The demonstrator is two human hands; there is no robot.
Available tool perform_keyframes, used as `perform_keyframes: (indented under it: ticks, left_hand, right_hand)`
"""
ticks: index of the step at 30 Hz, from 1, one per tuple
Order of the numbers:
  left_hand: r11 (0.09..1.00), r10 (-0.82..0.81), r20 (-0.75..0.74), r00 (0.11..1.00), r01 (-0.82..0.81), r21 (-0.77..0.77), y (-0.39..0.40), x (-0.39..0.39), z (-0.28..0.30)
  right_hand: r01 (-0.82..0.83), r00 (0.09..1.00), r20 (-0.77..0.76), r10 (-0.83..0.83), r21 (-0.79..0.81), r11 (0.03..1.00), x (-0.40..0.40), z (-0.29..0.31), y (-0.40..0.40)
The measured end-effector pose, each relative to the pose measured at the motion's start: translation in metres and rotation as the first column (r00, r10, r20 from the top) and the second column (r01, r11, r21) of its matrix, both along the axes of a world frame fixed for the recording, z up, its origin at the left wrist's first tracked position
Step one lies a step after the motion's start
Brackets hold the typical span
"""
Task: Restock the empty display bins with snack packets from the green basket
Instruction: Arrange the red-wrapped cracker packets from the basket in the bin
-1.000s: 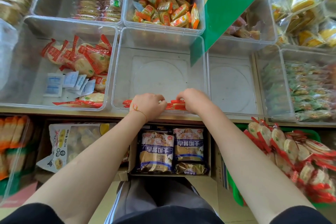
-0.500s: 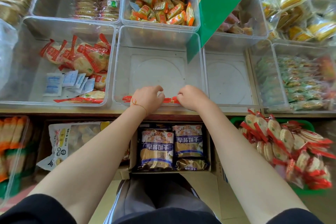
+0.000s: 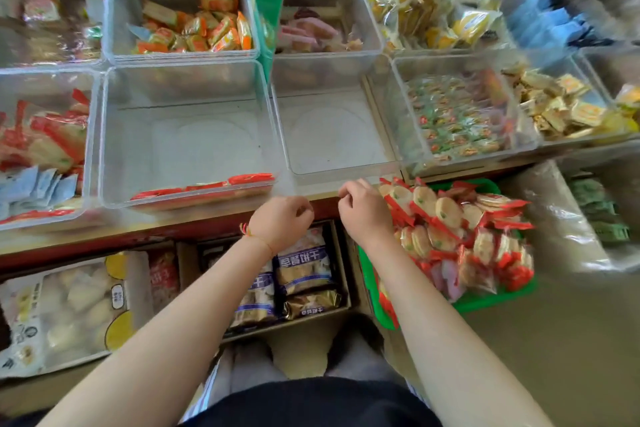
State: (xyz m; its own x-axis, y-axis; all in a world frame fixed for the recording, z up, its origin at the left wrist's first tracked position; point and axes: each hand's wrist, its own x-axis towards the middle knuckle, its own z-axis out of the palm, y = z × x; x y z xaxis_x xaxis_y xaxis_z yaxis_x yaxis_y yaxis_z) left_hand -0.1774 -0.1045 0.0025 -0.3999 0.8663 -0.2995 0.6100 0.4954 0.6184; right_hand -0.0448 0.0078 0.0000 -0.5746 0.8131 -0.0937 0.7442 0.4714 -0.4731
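We have barely begun: one row of packets (image 3: 204,188) lines the front of the middle bin (image 3: 187,135), the next bin (image 3: 332,135) is bare, the basket (image 3: 485,302) stays heaped, and our left hand (image 3: 282,224) and right hand (image 3: 363,208) hover loosely curled, holding nothing.

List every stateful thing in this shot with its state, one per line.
Left hand: fingers loosely curled, holding nothing, outside the bins.
Right hand: fingers loosely curled, empty, beside the basket.
Clear plastic centre bin: nearly empty, one row of red-wrapped cracker packets along its front wall.
Clear plastic bin to its right: empty.
Green plastic basket: heaped with red-wrapped round cracker packets.
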Motion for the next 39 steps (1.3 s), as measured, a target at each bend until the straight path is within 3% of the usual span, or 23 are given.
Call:
perform_keyframes:
  ticks: [6, 12, 17, 26, 30, 32, 34, 35, 37, 39]
  left_hand:
    - [0.991, 0.104, 0.123, 0.987, -0.092, -0.102, 0.077, 0.086, -0.02]
    - [0.965, 0.23, 0.128, 0.965, -0.209, -0.161, 0.134, 0.158, -0.039]
    - [0.946, 0.27, 0.15, 0.951, -0.233, -0.224, 0.156, 0.178, -0.046]
    - [0.94, 0.284, 0.122, 0.951, -0.251, -0.232, 0.162, 0.189, -0.049]
    - [0.914, 0.282, -0.125, 0.951, -0.306, -0.266, 0.165, 0.194, -0.038]
    - [0.924, 0.32, -0.148, 0.936, -0.343, -0.171, 0.168, 0.197, -0.026]
    - [0.919, 0.394, 0.06, 0.917, -0.391, -0.056, 0.173, 0.197, -0.013]
    - [0.895, 0.436, 0.273, 0.857, -0.446, -0.029, 0.175, 0.196, -0.005]
    - [0.847, 0.447, 0.65, 0.615, -0.525, -0.085, 0.178, 0.196, 0.011]
    - [0.831, 0.416, 0.753, 0.511, -0.55, -0.085, 0.178, 0.197, 0.021]
  right_hand:
    - [-0.056, 0.946, 0.317, 0.063, -0.032, 0.998, 0.101, -0.029, 0.101]
    - [-0.088, 0.873, 0.441, 0.209, -0.278, 0.956, 0.171, -0.043, 0.173]
    - [-0.159, 0.873, 0.39, 0.291, -0.336, 0.928, 0.183, -0.063, 0.183]
    - [-0.11, 0.982, 0.121, 0.148, -0.276, 0.955, 0.191, -0.049, 0.195]
    - [-0.057, 0.998, -0.014, 0.055, -0.36, 0.931, 0.204, -0.013, 0.212]
    - [-0.006, 0.985, -0.149, -0.085, -0.523, 0.852, 0.213, 0.004, 0.217]
    - [-0.011, 0.919, -0.26, -0.296, -0.768, 0.64, 0.217, 0.015, 0.218]
    - [-0.044, 0.878, -0.276, -0.392, -0.86, 0.508, 0.218, 0.015, 0.217]
    - [-0.112, 0.843, -0.261, -0.471, -0.94, 0.321, 0.214, 0.012, 0.213]
    - [-0.164, 0.859, -0.259, -0.442, -0.956, 0.242, 0.205, 0.01, 0.204]
